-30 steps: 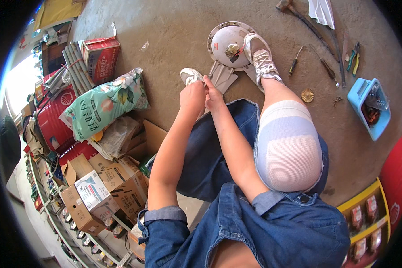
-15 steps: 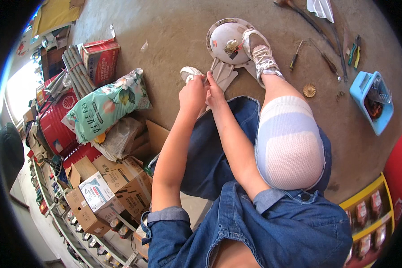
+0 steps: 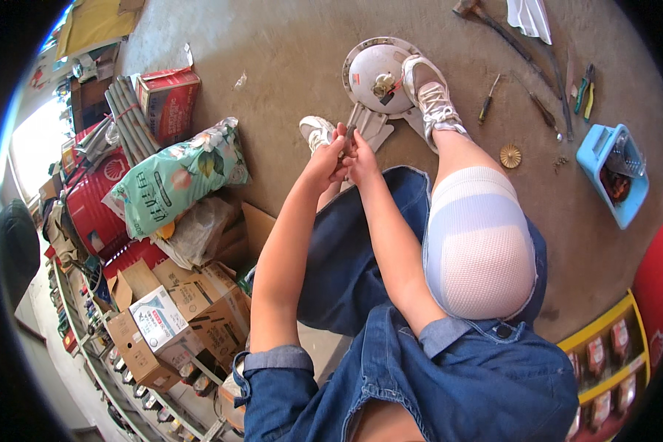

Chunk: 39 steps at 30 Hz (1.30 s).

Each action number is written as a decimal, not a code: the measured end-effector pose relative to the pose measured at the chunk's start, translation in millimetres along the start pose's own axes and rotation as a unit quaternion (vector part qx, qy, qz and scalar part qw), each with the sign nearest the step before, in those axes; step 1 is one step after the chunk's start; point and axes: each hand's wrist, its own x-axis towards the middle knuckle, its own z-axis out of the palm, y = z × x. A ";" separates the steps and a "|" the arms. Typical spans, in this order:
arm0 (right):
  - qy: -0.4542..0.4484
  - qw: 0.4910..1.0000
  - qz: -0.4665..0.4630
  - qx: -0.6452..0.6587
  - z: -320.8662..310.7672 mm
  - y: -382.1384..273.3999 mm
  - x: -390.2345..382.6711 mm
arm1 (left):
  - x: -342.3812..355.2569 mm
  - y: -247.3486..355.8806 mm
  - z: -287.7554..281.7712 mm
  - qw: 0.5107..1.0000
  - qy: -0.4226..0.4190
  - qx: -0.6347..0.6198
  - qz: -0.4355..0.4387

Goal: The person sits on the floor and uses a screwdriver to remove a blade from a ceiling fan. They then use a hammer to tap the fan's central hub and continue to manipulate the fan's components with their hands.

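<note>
My left hand [image 3: 327, 163] and my right hand [image 3: 362, 163] meet in front of my lap, close together, fingers curled and pinched. A small dark piece shows between their fingertips; it is too small to name. Just past the hands, a white round housing [image 3: 378, 60] with a brass-coloured centre and a dark part on it lies on the floor. Pale flat arms [image 3: 376, 131] reach from its near side toward my hands. My right shoe [image 3: 429, 92] rests against the housing's right side, and my left shoe [image 3: 317, 131] stands left of the hands.
On the right lie a screwdriver [image 3: 488, 99], a second thin tool [image 3: 543, 110], pliers [image 3: 588, 92], a hammer [image 3: 504, 29], a ribbed brass disc [image 3: 510, 155] and a blue basket [image 3: 597, 147]. Cartons [image 3: 158, 317], a green floral bag [image 3: 177, 177] and a red drum [image 3: 96, 202] crowd the left.
My hands have drawn slightly back and turned, with more of the fingers showing. A small dark piece now shows between the fingertips. The view has shifted slightly.
</note>
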 end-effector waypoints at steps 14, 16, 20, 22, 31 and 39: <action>0.071 0.993 0.086 -0.028 -10.3 2.0 -3.6 | -18.1 -8.1 27.6 0.697 0.192 0.648 0.241; 0.096 0.992 0.076 0.002 -12.6 5.7 -2.4 | -21.6 -13.0 27.6 0.658 0.196 0.687 0.238; 0.128 0.989 0.047 0.064 -19.5 4.0 32.4 | -27.1 -9.5 27.4 0.582 0.215 0.727 0.293; 0.054 0.990 0.082 0.098 -28.5 -6.7 47.3 | -18.1 -7.4 27.8 0.535 0.246 0.737 0.333; -0.076 0.994 0.034 0.070 23.0 -9.4 6.9 | -2.4 3.6 23.6 0.756 0.239 0.562 0.237; -0.043 0.994 0.034 0.092 5.3 4.8 15.0 | -21.0 19.8 17.0 0.721 0.268 0.609 0.193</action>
